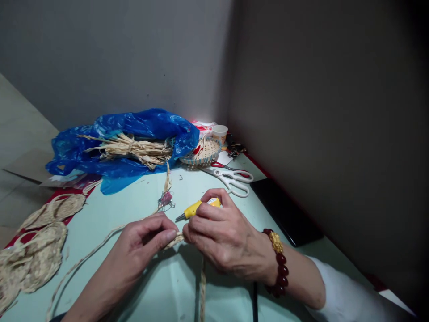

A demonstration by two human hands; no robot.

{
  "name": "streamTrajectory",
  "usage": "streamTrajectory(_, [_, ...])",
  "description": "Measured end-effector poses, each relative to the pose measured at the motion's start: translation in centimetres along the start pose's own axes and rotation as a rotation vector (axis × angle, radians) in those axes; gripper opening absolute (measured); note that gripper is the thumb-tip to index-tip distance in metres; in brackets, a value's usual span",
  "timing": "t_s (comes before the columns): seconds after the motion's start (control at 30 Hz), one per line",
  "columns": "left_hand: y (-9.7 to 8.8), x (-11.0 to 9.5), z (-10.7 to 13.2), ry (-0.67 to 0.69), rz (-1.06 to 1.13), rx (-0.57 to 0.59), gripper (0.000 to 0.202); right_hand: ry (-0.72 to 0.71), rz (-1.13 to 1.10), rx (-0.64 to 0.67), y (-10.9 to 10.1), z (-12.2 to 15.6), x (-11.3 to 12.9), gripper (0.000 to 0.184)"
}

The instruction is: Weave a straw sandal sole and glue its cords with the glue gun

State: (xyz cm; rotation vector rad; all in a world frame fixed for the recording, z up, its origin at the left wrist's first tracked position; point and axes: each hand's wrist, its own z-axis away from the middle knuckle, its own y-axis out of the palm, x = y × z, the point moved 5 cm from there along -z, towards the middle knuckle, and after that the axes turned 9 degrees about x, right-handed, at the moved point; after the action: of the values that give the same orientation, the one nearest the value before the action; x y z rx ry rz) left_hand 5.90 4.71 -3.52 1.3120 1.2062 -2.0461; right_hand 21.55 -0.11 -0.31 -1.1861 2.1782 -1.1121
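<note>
My left hand (140, 243) pinches a braided straw cord (90, 255) between thumb and forefinger on the pale green table (134, 210). My right hand (223, 235) grips the same cord where the two hands meet and also holds a yellow glue tube (197, 208) with a dark nozzle pointing left. A dark red bead bracelet (279, 264) circles my right wrist. A pink binder clip (166, 199) is clamped on the cord just beyond my hands. One strand of the cord (203, 290) runs down toward me.
A blue plastic bag (134, 129) holds a bundle of dry straw (134, 150) at the back. Beside it are a small woven basket (203, 154), white-handled scissors (234, 179) and a paper cup (219, 132). Woven straw pieces (40, 250) lie at left. A black phone (284, 210) lies by the wall.
</note>
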Motion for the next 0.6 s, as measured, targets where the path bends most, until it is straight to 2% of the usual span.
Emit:
streamTrajectory(0.13, [0.3,0.1,0.1,0.034,0.009,-0.013,0.031,-0.005,-0.026,0.006,0.2,0.2,-0.3,0.03])
streamTrajectory(0.27, [0.5,-0.3,0.6,0.145,-0.157,-0.015,0.024,0.018,-0.018,0.096,0.3,0.4,-1.2,0.018])
streamTrajectory(0.4, [0.8,-1.1,1.1,0.325,-0.395,-0.121,0.021,0.039,-0.013,0.135,0.2,0.6,-1.7,0.013])
streamTrajectory(0.5, [1.3,-1.8,1.4,0.441,-0.487,-0.175,0.011,0.048,-0.006,0.13,0.3,0.6,-1.6,0.014])
streamTrajectory(0.6, [1.5,-2.6,1.8,0.531,-0.566,-0.266,0.011,0.041,0.009,0.103,0.4,0.5,-1.4,0.016])
